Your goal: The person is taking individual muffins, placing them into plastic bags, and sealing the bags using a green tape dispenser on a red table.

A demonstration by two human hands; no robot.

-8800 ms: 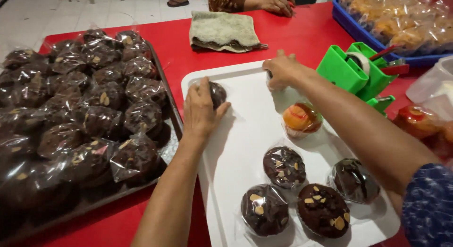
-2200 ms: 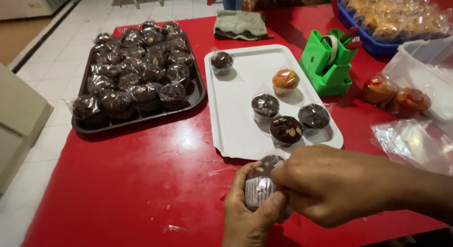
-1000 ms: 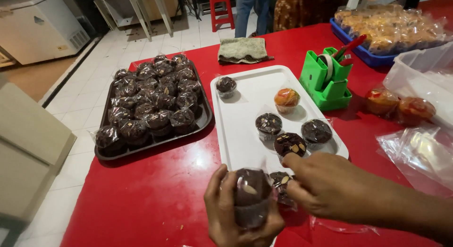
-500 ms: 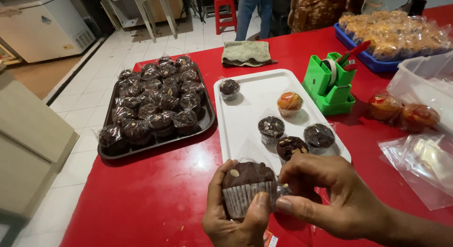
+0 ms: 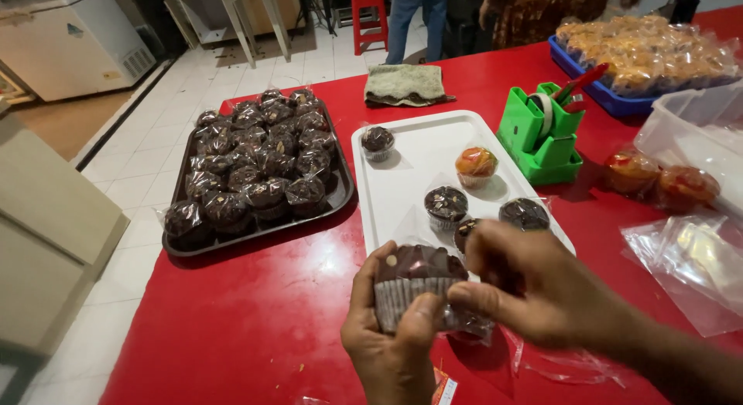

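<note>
My left hand point(image 5: 391, 339) cups a chocolate muffin point(image 5: 416, 283) in a pleated paper case, held up over the red table point(image 5: 255, 320). My right hand point(image 5: 542, 289) pinches the clear plastic wrap point(image 5: 472, 324) at the muffin's right side. Behind my hands lies a white tray point(image 5: 422, 153) with three wrapped chocolate muffins, one of them point(image 5: 446, 204) near the middle, and an orange-topped muffin point(image 5: 476, 164).
A dark tray point(image 5: 255, 235) at the left holds several wrapped chocolate muffins. A green tape dispenser point(image 5: 542, 130), a folded cloth point(image 5: 405, 83), two orange muffins point(image 5: 658, 181), clear bags point(image 5: 689, 266) and a blue crate of pastries point(image 5: 650, 61) sit around. People stand beyond the table.
The muffin has been turned upright and raised in my left hand. My right hand moved from under it to its right side and now pinches the wrap.
</note>
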